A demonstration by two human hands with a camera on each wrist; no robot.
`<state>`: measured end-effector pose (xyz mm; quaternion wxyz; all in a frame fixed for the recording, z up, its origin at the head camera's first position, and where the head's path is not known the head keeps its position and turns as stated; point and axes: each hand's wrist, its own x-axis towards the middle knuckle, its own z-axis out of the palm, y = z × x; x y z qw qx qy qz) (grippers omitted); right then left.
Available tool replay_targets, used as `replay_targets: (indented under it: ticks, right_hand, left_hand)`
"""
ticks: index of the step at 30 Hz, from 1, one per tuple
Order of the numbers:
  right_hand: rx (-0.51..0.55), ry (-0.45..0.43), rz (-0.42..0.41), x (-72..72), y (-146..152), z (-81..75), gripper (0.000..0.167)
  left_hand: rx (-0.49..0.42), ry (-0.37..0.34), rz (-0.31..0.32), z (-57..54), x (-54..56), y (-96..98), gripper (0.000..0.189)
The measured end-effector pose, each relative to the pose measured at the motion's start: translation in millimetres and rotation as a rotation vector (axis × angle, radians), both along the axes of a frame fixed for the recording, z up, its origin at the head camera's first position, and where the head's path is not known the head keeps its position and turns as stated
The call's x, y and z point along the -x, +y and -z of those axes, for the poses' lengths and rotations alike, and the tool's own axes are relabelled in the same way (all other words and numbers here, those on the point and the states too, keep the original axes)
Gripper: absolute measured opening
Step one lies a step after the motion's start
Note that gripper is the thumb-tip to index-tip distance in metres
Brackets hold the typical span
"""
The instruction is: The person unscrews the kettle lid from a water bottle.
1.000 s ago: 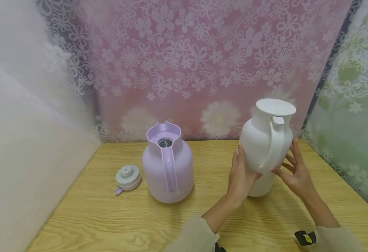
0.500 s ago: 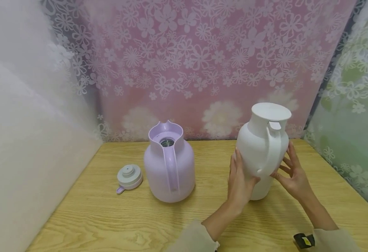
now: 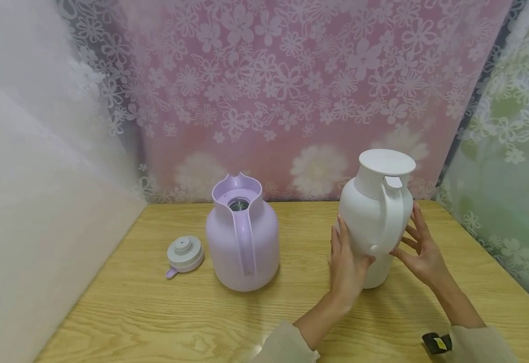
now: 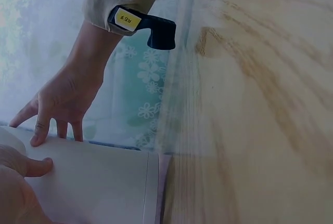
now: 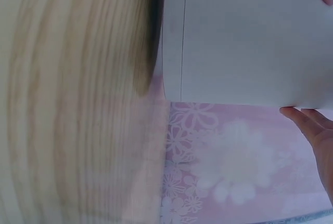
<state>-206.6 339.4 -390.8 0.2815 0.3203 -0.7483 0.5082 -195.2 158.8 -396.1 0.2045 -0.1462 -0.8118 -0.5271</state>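
Note:
A white vacuum jug (image 3: pixel 373 212), lid on and handle toward me, stands near the right of the head view. My left hand (image 3: pixel 348 267) holds its left side, thumb in front below the handle. On the other side my right hand (image 3: pixel 427 257) grips it with spread fingers and thumb. In the right wrist view the jug's base (image 5: pixel 174 37) is very close to the tabletop; whether it touches I cannot tell. A lilac vacuum jug (image 3: pixel 262 247) with an uncovered mouth stands to the left. Beside it lies its grey stopper (image 3: pixel 185 252) with a lilac tab.
All of this is on a wood-grain table (image 3: pixel 155 322). A pink flowered sheet (image 3: pixel 264 101) rises behind it, a pale wall (image 3: pixel 56 176) on the left and a green flowered sheet (image 3: pixel 509 201) on the right.
Both hands have brought the white jug slightly left and down, mostly in the first half second. The lilac jug and stopper stay in place.

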Motion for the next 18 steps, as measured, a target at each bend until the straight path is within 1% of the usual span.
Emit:
replay_targets:
  ticks: [7,11,18]
  right_hand:
    - [0.038,-0.031,-0.039,2.4,0.0,3.0,0.101]
    - [0.056,-0.034,-0.076,3.6,1.2,6.1,0.100]
    - [0.059,-0.025,-0.090,3.8,3.4,7.9,0.096]
  left_hand:
    - [0.013,0.027,-0.010,2.5,-1.0,0.3,0.104]
    - [0.015,0.032,-0.019,4.5,-2.1,0.9,0.104]
    - [0.013,-0.015,-0.014,5.4,-2.8,3.1,0.103]
